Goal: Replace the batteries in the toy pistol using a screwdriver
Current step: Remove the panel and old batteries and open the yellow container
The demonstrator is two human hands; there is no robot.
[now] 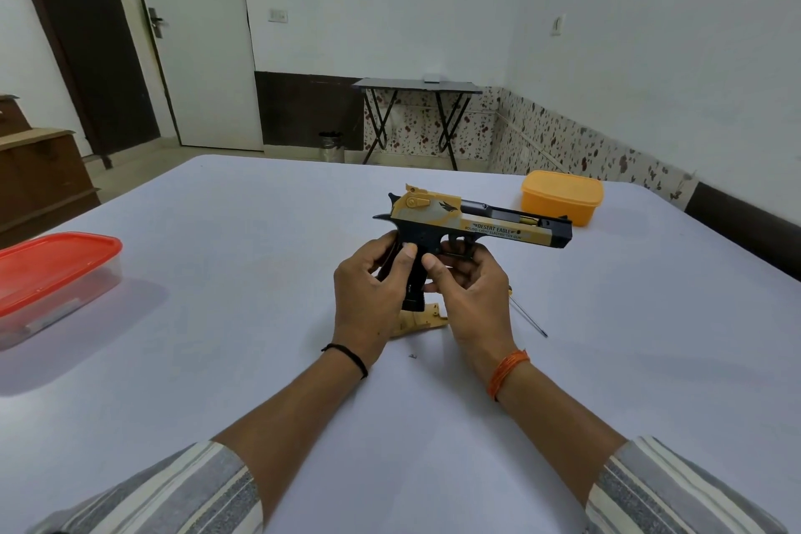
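The toy pistol (472,221) is held upright above the table (260,360), barrel pointing right, grip hanging straight down. Both the left hand (368,295) and right hand (468,290) curl round that grip. The screwdriver (526,319) lies just right of the right hand.

The toy pistol (477,221) looks like matt plastic, tan and black, with a shiny brass-coloured piece in its open slot. The table (216,338) wears a smooth, matt pale cloth. At nine o'clock sits a clear plastic box (56,295) with a glossy red lid; at one o'clock, a smooth orange plastic box (561,196). The screwdriver (526,319) shaft looks like thin dark metal.
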